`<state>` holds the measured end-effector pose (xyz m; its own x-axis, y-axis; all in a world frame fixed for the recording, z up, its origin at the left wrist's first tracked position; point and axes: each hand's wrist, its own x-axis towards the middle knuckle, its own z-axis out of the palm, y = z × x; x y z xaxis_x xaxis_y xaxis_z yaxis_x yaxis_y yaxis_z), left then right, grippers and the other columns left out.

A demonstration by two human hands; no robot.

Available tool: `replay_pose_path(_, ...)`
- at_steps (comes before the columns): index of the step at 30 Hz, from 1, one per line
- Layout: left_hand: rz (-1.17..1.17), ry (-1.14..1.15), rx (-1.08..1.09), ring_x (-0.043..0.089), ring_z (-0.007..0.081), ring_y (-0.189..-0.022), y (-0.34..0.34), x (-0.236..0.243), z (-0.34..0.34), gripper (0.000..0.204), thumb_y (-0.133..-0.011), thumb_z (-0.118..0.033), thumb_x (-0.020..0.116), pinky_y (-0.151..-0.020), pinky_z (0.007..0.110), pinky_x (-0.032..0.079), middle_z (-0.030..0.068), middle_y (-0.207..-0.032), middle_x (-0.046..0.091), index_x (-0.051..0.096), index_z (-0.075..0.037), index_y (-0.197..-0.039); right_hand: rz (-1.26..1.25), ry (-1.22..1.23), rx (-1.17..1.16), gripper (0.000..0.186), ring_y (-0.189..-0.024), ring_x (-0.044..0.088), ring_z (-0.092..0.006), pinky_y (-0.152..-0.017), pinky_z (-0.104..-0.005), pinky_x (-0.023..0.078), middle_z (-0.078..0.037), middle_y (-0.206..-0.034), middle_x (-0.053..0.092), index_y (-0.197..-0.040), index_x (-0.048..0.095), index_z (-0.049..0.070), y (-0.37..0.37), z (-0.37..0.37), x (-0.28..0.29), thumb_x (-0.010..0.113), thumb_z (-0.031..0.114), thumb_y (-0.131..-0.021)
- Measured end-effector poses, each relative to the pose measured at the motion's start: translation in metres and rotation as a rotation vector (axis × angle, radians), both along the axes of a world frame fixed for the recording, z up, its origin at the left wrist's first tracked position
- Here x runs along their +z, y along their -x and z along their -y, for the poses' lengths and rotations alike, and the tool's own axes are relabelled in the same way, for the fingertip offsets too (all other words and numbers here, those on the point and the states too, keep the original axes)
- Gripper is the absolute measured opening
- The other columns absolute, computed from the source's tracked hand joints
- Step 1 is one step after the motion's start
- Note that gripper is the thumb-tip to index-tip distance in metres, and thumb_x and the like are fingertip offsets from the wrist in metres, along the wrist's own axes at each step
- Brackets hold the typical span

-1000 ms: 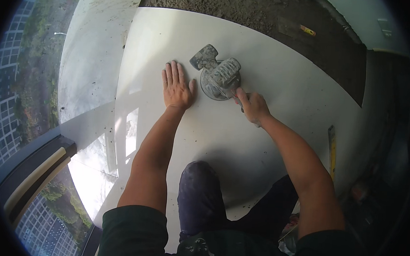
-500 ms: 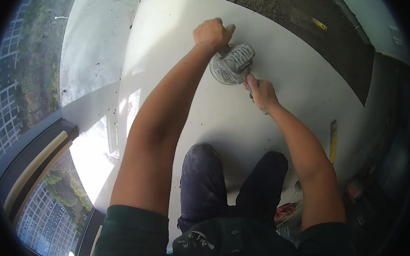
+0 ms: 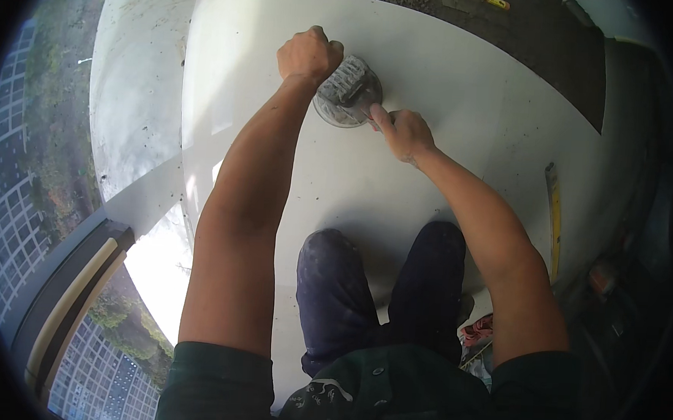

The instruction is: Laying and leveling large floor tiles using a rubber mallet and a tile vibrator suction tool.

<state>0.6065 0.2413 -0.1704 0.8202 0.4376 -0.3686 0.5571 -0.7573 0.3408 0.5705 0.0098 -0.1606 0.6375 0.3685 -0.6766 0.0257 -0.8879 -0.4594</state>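
A dusty grey handheld tile vibrator (image 3: 347, 87) with a round base rests on a large white tile (image 3: 435, 78). My left hand (image 3: 308, 55) is closed at its far left side, apparently round a side grip that my fingers hide. On the near right, my right hand (image 3: 406, 134) wraps round the rear handle, thumb along its top. Both arms reach forward over the tile, the left one nearly straight.
My knees (image 3: 327, 247) are on the tile. A yellow level (image 3: 553, 221) lies to the right. Beyond the far edge is rough dark mortar (image 3: 542, 53) with a small yellow tool (image 3: 494, 0). A window frame (image 3: 73, 295) stands at left; a red cloth (image 3: 476, 330) lies by my right knee.
The tile vibrator has turned a little, and it and both hands now appear farther left in the picture. The whole view has also shifted. Both hands keep their hold.
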Motion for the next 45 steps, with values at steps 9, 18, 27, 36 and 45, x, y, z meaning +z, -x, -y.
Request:
replay_pose_path(9,0.000,0.014,-0.031,0.072,0.0340,-0.097,0.003,0.003,0.000,0.039,-0.084,-0.035,0.058,-0.087,0.043,0.056,0.0181,-0.103,0.075,0.074,-0.006,-0.104,-0.008,-0.001,0.024,0.087,-0.091,0.070,-0.0426,-0.085,-0.0483,0.052,-0.025,-0.084,0.072,-0.087,0.079,0.007,0.001,0.004,-0.013,0.031,0.079,-0.093)
replay_pose_path(18,0.020,0.150,-0.085,0.070,0.0361,-0.103,0.010,0.013,-0.005,0.036,-0.092,-0.020,0.054,-0.093,0.045,0.054,0.0257,-0.108,0.071,0.069,0.007,-0.111,0.049,0.006,-0.056,0.089,-0.084,0.070,-0.0412,-0.079,-0.0488,0.052,-0.021,-0.076,0.070,-0.076,0.072,0.000,0.007,0.003,-0.025,0.030,0.077,-0.095)
replay_pose_path(27,0.032,-0.052,-0.058,0.071,0.0364,-0.099,0.009,-0.005,-0.007,0.042,-0.086,-0.044,0.060,-0.086,0.047,0.055,0.0189,-0.103,0.075,0.075,-0.009,-0.104,0.095,0.011,0.013,0.079,-0.095,0.070,-0.0425,-0.089,-0.0490,0.052,-0.024,-0.089,0.073,-0.092,0.080,0.012,0.007,-0.003,-0.018,0.034,0.076,-0.094)
replay_pose_path(36,-0.033,-0.027,-0.065,0.071,0.0330,-0.102,0.003,-0.001,0.004,0.042,-0.087,-0.043,0.060,-0.089,0.044,0.055,0.0164,-0.108,0.074,0.073,-0.011,-0.110,-0.003,0.030,-0.029,0.080,-0.090,0.071,-0.0356,-0.085,-0.0441,0.054,-0.019,-0.083,0.073,-0.084,0.079,0.013,0.004,0.000,-0.004,0.034,0.079,-0.092)
replay_pose_path(45,-0.019,-0.035,-0.049,0.072,0.0333,-0.099,0.007,-0.001,0.000,0.039,-0.086,-0.042,0.061,-0.088,0.044,0.055,0.0161,-0.104,0.075,0.074,-0.011,-0.106,-0.045,0.009,-0.025,0.078,-0.091,0.071,-0.0349,-0.086,-0.0439,0.054,-0.017,-0.084,0.074,-0.084,0.080,0.016,0.001,-0.004,0.000,0.034,0.079,-0.092)
